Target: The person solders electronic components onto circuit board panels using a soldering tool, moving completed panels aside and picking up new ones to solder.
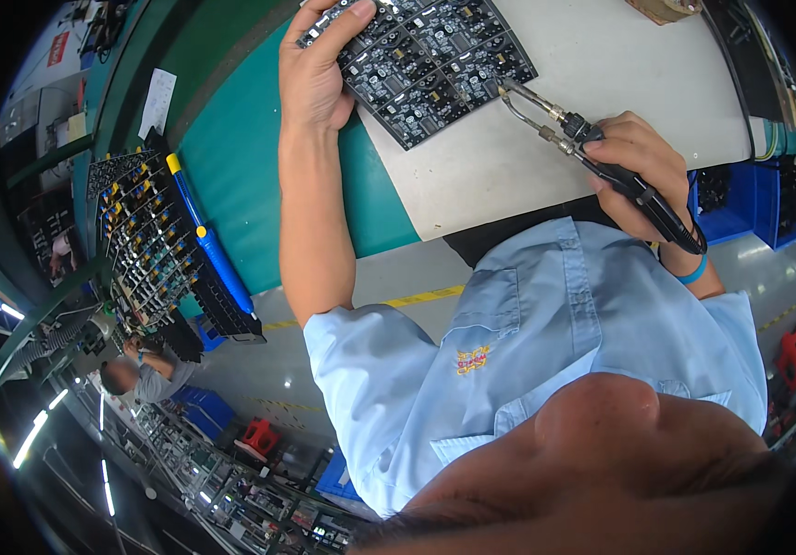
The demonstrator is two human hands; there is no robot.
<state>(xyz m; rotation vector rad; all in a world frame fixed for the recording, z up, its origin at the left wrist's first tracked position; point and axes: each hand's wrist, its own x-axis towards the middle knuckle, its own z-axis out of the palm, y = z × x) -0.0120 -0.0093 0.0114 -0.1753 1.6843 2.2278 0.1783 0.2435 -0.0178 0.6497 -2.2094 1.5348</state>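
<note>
Over the worktop (384, 203), we clamp the circuit-board panel (440, 74) in our left hand (317, 79), the twin-tipped soldering tool (618, 176) in our right hand (643, 153); joint heating seems underway, next requiring steady alignment.

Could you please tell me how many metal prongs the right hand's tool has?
2: the upper prong and, below it in the picture, the lower prong, both ending by the circuit board.

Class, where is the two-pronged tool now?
In the head view's upper right, the two-pronged tool is in the right hand, its tips by the circuit board panel.
</note>
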